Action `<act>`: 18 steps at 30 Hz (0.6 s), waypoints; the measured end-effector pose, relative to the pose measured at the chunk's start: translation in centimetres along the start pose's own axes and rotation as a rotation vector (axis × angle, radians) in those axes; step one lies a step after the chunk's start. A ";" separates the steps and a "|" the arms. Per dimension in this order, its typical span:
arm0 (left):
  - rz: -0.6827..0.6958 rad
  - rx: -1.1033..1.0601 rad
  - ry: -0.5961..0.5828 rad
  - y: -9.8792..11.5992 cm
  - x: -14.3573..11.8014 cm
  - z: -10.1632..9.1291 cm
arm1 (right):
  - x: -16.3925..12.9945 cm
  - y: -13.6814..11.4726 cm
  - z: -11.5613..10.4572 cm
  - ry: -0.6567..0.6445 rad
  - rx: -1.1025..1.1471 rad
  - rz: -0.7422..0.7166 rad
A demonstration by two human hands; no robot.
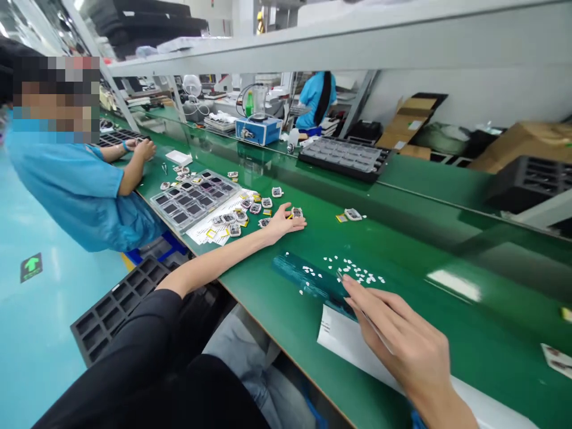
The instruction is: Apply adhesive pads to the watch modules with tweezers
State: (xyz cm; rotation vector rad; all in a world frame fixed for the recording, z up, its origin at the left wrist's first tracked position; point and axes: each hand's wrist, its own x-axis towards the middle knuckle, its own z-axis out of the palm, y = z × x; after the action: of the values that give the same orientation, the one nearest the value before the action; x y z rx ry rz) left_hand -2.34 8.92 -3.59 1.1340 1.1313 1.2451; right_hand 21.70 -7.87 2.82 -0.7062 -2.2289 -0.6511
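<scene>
A person in a black sleeve is sitting at a long green workbench (415, 238), both bare hands resting on it. The left hand (286, 223) is reaching far out to the left of the bench's near edge, fingers spread and released, its fingertips touching one small grey rectangular module with a dark screen (297, 212). That module is lying just beyond the fingers, at the right end of a loose scatter of about ten similar modules (250, 211); whether it has a long axis is too small to tell. One more module (353, 214) is lying alone further right on the bench, beside a small yellow tab (341, 218).

The right hand (402, 345) is resting nearer the body, fingers extended and loosely together, apparently gripping thin tweezers (342, 279), though this is hard to tell. Its fingertips are pointing at a scatter of tiny white chips (357, 271), too many to count, on a dark teal strip (308, 280). A white paper sheet (339, 342) is lying under the hand.

Further left along the bench, a clear compartment tray (192, 199) is sitting before a co-worker in a blue shirt (80, 190).
</scene>
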 end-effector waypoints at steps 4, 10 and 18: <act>0.140 0.163 -0.056 -0.7 -0.2 0.1 | 0.2 0.0 -0.3 0.032 0.001 -0.024; 0.274 0.650 -0.091 -1.4 0.0 -0.8 | -0.1 -0.5 -0.1 0.034 0.015 -0.035; 0.371 1.226 -0.228 0.8 1.6 0.0 | -0.2 -0.7 0.3 0.021 0.025 -0.054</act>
State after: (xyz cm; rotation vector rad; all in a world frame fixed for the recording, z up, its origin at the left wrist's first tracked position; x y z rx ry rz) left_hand -2.45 10.51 -2.83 2.3995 1.5762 0.5451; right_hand 21.27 -8.27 2.31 -0.6260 -2.2391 -0.6530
